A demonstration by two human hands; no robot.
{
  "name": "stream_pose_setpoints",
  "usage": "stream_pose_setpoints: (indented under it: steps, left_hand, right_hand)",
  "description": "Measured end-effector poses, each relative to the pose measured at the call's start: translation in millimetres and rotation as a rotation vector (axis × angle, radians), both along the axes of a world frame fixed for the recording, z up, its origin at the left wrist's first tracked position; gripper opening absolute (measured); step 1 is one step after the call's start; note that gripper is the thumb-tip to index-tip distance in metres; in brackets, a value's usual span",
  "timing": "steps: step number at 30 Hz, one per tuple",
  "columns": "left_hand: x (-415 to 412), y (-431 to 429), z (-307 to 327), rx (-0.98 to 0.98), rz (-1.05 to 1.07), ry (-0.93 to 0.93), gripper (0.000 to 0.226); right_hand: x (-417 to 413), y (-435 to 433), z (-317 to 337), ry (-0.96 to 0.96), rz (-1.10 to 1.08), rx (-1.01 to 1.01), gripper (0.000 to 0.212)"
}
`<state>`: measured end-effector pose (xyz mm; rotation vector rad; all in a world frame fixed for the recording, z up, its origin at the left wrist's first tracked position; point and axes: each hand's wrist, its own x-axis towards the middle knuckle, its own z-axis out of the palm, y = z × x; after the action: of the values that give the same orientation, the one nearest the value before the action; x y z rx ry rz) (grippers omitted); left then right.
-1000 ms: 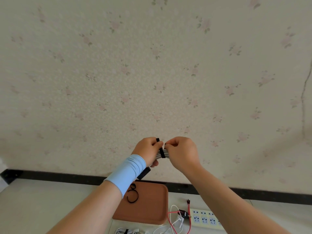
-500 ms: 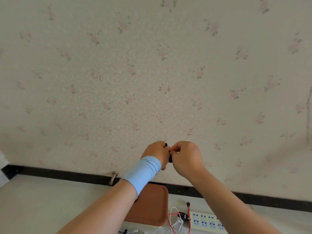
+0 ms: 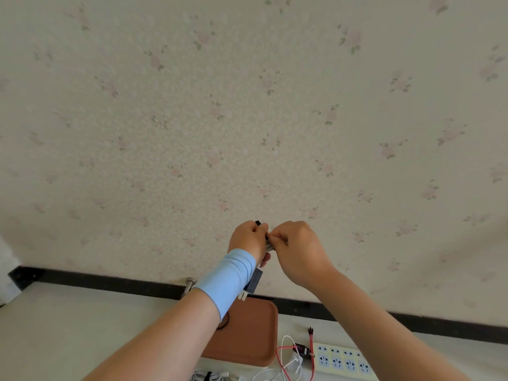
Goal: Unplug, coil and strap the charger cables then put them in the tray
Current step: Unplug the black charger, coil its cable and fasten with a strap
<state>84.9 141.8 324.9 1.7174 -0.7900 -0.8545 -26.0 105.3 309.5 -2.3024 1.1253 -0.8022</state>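
One charger cable (image 3: 269, 246), coiled, was held in the air above the tray (image 3: 257, 342), left hand (image 3: 247, 239) and right hand (image 3: 298, 251) both pinched on it at the black strap (image 3: 258, 223); strapping seemed unfinished, and loose cables (image 3: 294, 361) lay by the power strip (image 3: 343, 358).

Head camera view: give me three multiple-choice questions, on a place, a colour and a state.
1. Where is the brown rectangular tray? A on the table B on a shelf C on the wall
2. Colour of the fabric wristband on the left wrist? A red B light blue C black
3. The left hand and right hand are: A lying flat B gripping the coiled whitish cable C hanging idle
Answers: A, it lies on the table; B, pale blue fabric shows; B, both hands curl round the coil.
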Motion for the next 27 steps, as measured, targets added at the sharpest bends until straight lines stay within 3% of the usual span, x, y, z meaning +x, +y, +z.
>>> stream_pose_setpoints:
  steps: [3, 6, 7, 11, 13, 16, 21, 27]
  left_hand:
    - [-1, 4, 4, -0.120, -0.043, -0.022, 0.030]
    - [-3, 9, 8, -0.205, -0.126, -0.104, 0.029]
    - [-3, 10, 9, -0.219, -0.150, -0.129, 0.029]
    - [2, 9, 4, -0.235, -0.237, -0.254, 0.032]
    - [8, 8, 3, -0.216, -0.258, -0.360, 0.032]
    - [19, 11, 9, -0.156, -0.352, -0.366, 0.024]
    - [30, 15, 12, -0.096, -0.392, -0.267, 0.013]
    - [36, 14, 9, -0.015, -0.370, 0.243, 0.016]
  right_hand:
    - [-10, -4, 16, -0.147, -0.033, 0.146, 0.017]
    - [-22, -6, 28, -0.364, -0.091, 0.466, 0.005]
    - [-25, -6, 29, -0.407, -0.094, 0.578, 0.009]
    - [-36, -11, 26, -0.447, -0.023, 0.921, 0.059]
    - [-41, -12, 27, -0.356, 0.107, 0.987, 0.044]
    - [-46, -14, 27, -0.229, 0.214, 0.855, 0.020]
    - [-42, -11, 30, -0.097, 0.279, 0.571, 0.016]
    - [-36, -8, 35, -0.135, 0.308, 0.350, 0.019]
